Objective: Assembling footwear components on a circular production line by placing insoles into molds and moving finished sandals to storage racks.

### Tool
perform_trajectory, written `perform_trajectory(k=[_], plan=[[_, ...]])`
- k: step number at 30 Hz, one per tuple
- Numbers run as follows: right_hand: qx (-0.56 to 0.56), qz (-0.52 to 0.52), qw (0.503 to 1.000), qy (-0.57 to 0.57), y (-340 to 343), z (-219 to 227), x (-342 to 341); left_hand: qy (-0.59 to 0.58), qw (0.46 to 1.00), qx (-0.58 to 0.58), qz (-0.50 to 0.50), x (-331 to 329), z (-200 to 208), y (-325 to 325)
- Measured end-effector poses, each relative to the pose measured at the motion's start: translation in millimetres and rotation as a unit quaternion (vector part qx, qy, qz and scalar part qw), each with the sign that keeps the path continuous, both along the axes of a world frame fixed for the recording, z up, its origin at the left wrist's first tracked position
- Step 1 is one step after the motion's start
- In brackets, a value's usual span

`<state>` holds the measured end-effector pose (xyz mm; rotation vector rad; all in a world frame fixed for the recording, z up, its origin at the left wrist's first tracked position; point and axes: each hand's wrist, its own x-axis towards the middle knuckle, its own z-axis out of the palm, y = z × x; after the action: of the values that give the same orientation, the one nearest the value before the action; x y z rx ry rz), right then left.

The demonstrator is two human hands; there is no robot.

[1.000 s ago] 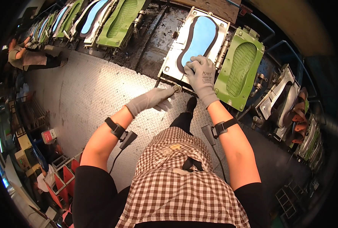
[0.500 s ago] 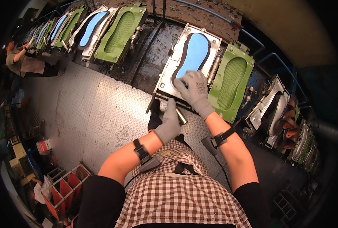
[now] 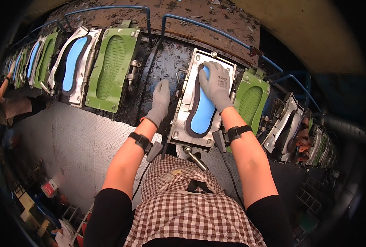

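A silver sole mold (image 3: 182, 123) lies unfolded in front of me, with a blue sole insert (image 3: 202, 115) inside a dark rim in its cavity. My right hand (image 3: 216, 84), in a grey glove, rests over the far end of that insert, its fingers laid on the blue surface and the dark rim. To the left of the mold, my gloved left hand (image 3: 161, 99) hovers with stretched fingers and nothing seen in it. A metal handle (image 3: 196, 159) sticks out from the mold's near edge. The green mold half (image 3: 251, 101) with a tread pattern lies at the right.
Another green mold half (image 3: 111, 70) and a silver mold with a blue insert (image 3: 74, 64) stand to the left in a row. Blue rails (image 3: 207, 29) run behind. At far right are more molds (image 3: 279, 123). Another person's arm (image 3: 4, 86) reaches in at far left.
My right hand has slid from the insert's near end to its far end. The left hand has left the area by the handle and moved forward and left. The view has shifted closer over the mold.
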<state>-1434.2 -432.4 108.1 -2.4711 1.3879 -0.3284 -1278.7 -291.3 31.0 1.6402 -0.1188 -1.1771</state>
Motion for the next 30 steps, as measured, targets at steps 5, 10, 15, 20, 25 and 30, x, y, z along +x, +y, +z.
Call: perform_trajectory(k=[5,10,15,20,25,30], plan=[[-0.003,0.01,0.999,-0.04,2,6,15,0.219,0.975,-0.023,-0.028,26,-47,-54],[-0.008,-0.013,1.0,-0.024,-2,0,-2,-0.051,0.883,0.131,-0.447,34,-14,-21],[-0.003,0.006,1.0,-0.003,2,3,3,-0.329,0.911,0.033,-0.248,1,35,85],[-0.065,0.022,0.992,-0.104,13,-7,-16,-0.405,0.796,-0.288,-0.345,-126,102,135],[-0.005,0.144,0.984,-0.104,79,-4,-71,-0.424,0.599,-0.198,-0.65,-133,113,160],[0.063,0.241,0.968,-0.04,126,12,-128,-0.306,0.713,-0.302,-0.554,-68,108,234]])
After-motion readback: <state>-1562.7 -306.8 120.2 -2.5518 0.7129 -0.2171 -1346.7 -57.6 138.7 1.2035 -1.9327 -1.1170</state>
